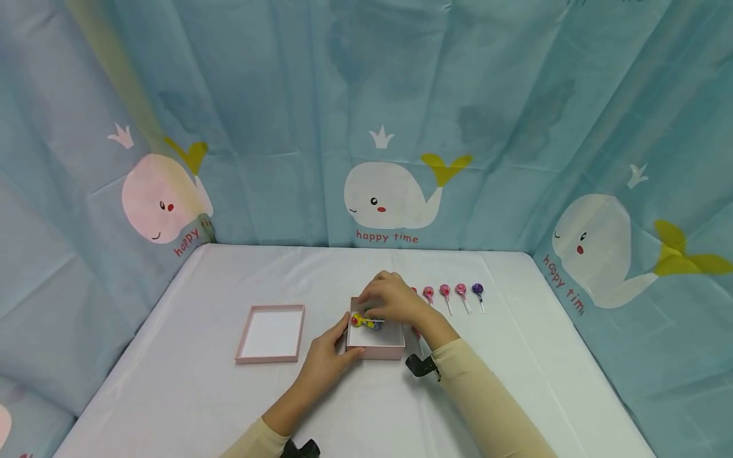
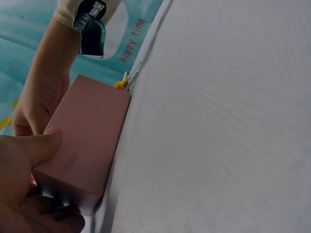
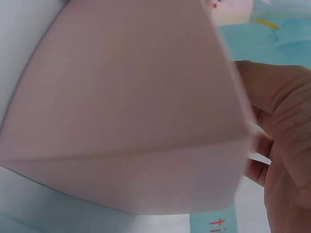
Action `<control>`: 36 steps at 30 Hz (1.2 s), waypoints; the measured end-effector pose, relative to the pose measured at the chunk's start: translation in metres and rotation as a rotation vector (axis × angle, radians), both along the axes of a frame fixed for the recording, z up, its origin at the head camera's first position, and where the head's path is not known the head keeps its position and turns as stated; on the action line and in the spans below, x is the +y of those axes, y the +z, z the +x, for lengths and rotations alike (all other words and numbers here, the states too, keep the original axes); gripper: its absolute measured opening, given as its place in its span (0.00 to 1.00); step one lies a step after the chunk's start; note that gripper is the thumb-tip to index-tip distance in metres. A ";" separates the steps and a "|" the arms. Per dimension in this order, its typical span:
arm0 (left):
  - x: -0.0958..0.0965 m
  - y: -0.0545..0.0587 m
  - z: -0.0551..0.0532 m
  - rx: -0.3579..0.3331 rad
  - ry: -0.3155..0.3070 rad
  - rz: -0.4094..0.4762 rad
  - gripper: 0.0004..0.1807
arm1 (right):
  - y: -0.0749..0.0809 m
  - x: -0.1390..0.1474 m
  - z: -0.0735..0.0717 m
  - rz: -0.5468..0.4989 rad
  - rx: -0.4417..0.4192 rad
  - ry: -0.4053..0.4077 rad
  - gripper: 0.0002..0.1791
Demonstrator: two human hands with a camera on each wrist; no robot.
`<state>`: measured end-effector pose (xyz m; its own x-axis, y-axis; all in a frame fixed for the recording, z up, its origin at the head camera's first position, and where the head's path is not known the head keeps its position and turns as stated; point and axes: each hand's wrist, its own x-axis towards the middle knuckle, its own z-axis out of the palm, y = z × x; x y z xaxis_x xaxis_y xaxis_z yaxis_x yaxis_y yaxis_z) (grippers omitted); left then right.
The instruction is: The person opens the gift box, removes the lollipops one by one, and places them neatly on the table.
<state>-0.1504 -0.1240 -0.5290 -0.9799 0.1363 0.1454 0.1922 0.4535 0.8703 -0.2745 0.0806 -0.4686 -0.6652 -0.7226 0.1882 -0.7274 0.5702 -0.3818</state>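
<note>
Head view: your left hand grips the pink box on the counter!
Inside: lollipops sit beneath your right hand; whether it pinches one, you can't tell.
Lollipop row: right of the box.

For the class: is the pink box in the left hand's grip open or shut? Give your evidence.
Open: in the head view, the pink box shows its white interior, with the right hand over it.

Box: smooth matt card | backdrop: creased fabric | sleeve: matt cloth
</note>
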 end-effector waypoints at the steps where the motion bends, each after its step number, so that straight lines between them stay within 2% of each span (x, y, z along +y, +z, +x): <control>1: 0.000 0.000 0.000 0.000 -0.001 0.002 0.49 | -0.002 -0.001 0.000 0.005 0.004 0.004 0.14; 10: -0.001 -0.001 0.000 0.011 -0.008 0.010 0.50 | -0.013 -0.009 0.005 0.073 0.025 0.020 0.16; 17: 0.000 -0.001 0.000 0.009 -0.011 0.007 0.50 | -0.022 -0.013 0.009 0.091 0.063 -0.008 0.14; 25: 0.001 -0.001 0.000 0.008 0.005 0.028 0.49 | -0.026 -0.016 0.011 0.155 0.178 0.019 0.13; 30: 0.000 0.000 0.001 0.001 0.004 0.027 0.48 | -0.027 -0.017 0.012 0.187 0.148 -0.004 0.11; 36: 0.000 -0.001 0.000 0.004 0.007 -0.001 0.49 | -0.028 -0.017 0.011 0.257 0.143 -0.001 0.16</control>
<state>-0.1499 -0.1240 -0.5304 -0.9803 0.1297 0.1489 0.1923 0.4555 0.8692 -0.2634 0.0632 -0.4968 -0.6455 -0.7583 0.0912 -0.7631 0.6352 -0.1188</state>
